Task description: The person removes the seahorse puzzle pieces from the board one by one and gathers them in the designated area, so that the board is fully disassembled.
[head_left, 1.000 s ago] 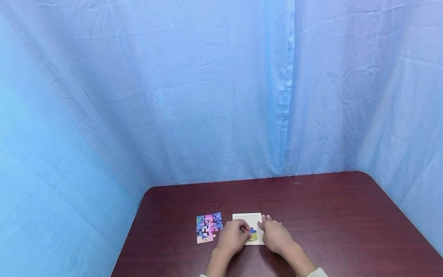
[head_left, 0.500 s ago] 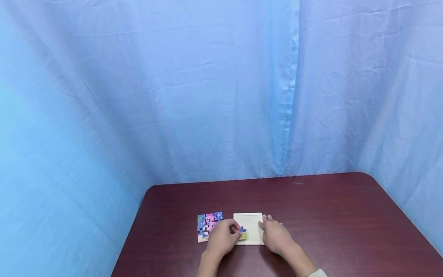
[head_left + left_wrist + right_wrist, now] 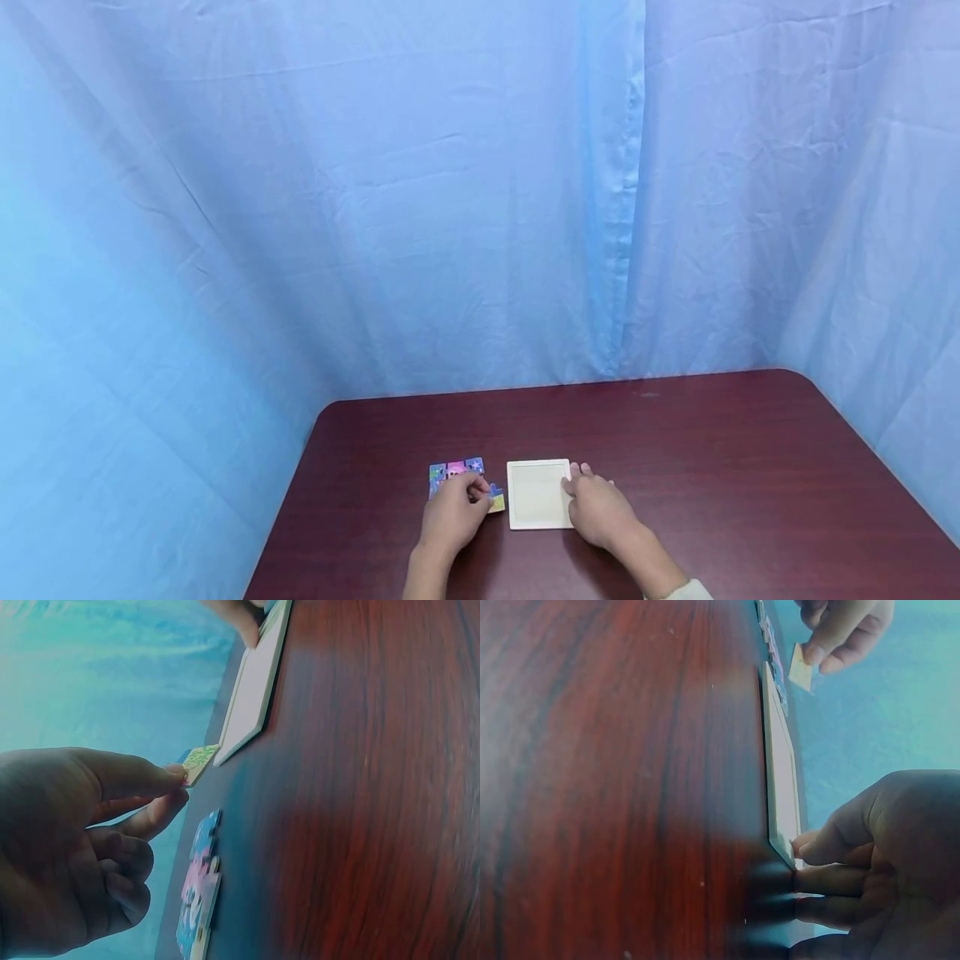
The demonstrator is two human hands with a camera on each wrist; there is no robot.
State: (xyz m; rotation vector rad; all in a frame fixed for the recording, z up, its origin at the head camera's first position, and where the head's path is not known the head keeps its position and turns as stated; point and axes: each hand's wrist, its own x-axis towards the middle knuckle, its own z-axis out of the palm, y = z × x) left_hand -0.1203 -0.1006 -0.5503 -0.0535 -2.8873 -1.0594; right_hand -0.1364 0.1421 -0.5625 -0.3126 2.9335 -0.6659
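Between thumb and index finger, my left hand [image 3: 450, 517] pinches a jigsaw piece [image 3: 497, 502] printed yellow-green and blue. The piece is held up at a tilt in the left wrist view, over the gap between the puzzle and the tray. Under and behind that hand lies a joined patch of jigsaw pieces [image 3: 455, 468] in blue and pink, partly hidden by it. A cream square puzzle tray [image 3: 538, 497] with a raised rim lies flat to the right, bare inside. My right hand [image 3: 602, 510] holds the tray's right edge, its thumb on the rim and its fingers alongside.
The dark red wooden table [image 3: 712, 467] has rounded far corners. Blue cloth curtains [image 3: 450, 208] hang behind it and along both sides.
My left hand has moved left with the jigsaw piece, from over the tray to beside the joined pieces, covering part of them. My right hand has stayed at the tray's edge.
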